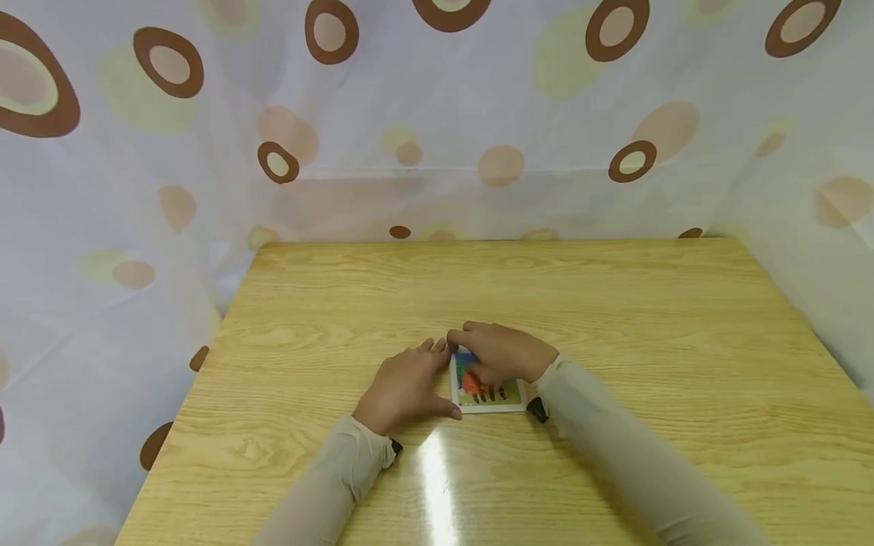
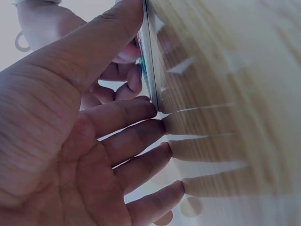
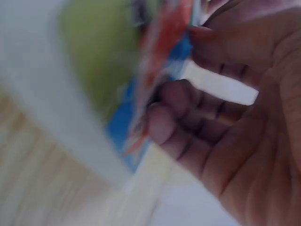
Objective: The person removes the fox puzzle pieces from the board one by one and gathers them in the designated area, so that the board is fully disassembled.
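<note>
A small picture board (image 1: 495, 408) lies on the table, with a white border and a red animal with dark legs on green ground under blue. My left hand (image 1: 403, 387) is spread along its left side. The thumb touches its near left corner, and the index fingertip is at the far left corner, seen edge-on in the left wrist view. My right hand (image 1: 508, 353) bends over the picture from the right. Its curled fingertips (image 3: 162, 122) touch the coloured surface in the right wrist view. Whether they pinch a separate piece is hidden, and that view is blurred.
The light wooden table (image 1: 307, 303) reflects a bright streak of light near its front. A white curtain (image 1: 444, 91) with brown and yellow spots hangs behind the table and down both sides. A small black object (image 1: 537, 410) sits at the right wrist.
</note>
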Motion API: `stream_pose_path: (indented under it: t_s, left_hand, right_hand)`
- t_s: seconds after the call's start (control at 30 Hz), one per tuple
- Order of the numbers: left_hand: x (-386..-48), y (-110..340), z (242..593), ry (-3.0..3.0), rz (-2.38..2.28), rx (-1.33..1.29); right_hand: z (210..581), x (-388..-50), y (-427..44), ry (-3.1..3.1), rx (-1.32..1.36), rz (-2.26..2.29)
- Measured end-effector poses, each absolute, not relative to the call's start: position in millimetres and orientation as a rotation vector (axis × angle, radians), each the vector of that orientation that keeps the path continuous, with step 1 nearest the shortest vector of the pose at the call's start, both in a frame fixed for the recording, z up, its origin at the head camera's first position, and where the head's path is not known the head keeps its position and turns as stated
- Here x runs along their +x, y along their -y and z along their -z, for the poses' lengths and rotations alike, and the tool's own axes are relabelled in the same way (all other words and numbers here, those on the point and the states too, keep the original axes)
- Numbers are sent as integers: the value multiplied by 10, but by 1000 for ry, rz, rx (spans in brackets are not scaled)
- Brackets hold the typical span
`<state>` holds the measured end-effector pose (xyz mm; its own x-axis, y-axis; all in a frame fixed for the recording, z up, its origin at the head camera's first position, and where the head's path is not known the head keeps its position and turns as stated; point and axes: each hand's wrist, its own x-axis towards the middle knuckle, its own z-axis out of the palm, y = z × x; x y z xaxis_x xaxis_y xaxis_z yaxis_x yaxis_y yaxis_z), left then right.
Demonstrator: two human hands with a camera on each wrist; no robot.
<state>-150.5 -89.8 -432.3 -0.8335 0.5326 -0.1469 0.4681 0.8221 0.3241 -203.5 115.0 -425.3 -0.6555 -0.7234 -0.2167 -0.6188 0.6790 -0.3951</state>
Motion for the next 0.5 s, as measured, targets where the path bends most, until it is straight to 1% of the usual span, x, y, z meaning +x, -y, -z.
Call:
stream_pose_path:
  t_s: [0.13,0.37,0.5]
  left_hand:
    - [-1509,898,4326,-2771,-407,768]
    - [-1511,899,4326,-2775,-411,777]
    - [-1516,899,4335,-2777,-409,778]
  right_hand:
    - [4255,-2040,-1116,-2498,-951,408]
    - [4225,-2023,-1077,-2419,-785,553]
    - [4212,-2009,-1064,-2419,-753,570]
